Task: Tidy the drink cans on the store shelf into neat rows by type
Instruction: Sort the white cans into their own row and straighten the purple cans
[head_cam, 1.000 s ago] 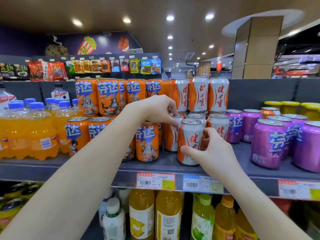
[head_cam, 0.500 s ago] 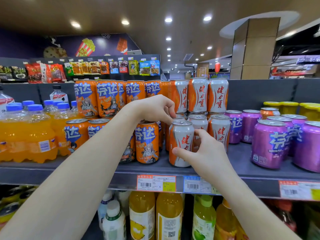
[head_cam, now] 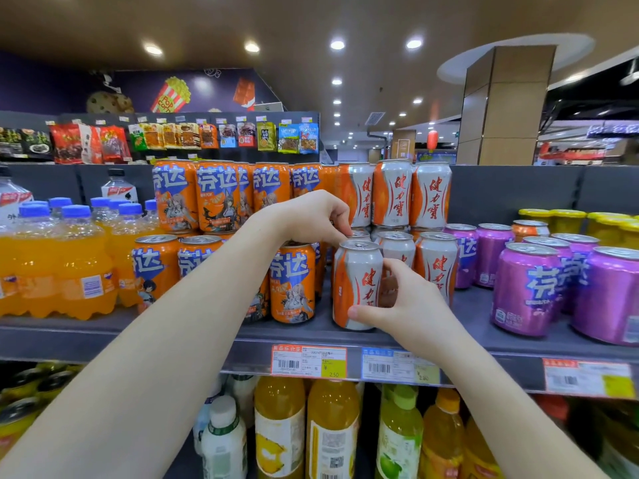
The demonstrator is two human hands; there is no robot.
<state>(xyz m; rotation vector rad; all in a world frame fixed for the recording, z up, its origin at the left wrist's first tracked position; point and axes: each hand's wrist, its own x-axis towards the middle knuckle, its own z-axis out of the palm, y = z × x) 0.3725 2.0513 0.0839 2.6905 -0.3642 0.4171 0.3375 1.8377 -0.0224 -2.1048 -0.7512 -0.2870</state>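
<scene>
A white-and-orange can (head_cam: 356,283) with red script stands upright at the front of the grey shelf (head_cam: 397,335). My right hand (head_cam: 404,302) is wrapped around its right side, thumb low on the front. My left hand (head_cam: 316,216) pinches the top rim of that can or the one just behind it; I cannot tell which. More white-and-orange cans (head_cam: 435,262) stand behind, with a second tier (head_cam: 394,191) stacked above. Orange cans (head_cam: 292,281) with blue lettering fill the left, also two tiers high. Purple cans (head_cam: 525,288) stand to the right.
Orange soda bottles (head_cam: 69,261) with blue caps crowd the shelf's left end. Yellow-lidded tubs (head_cam: 567,219) sit at the far right back. Price tags (head_cam: 309,361) line the shelf edge. Juice bottles (head_cam: 332,426) fill the shelf below. Snack packets (head_cam: 179,136) hang beyond.
My right hand has slid the white-and-orange can to the left, closer to the orange cans. My left hand has stayed at the can tops, shifting slightly.
</scene>
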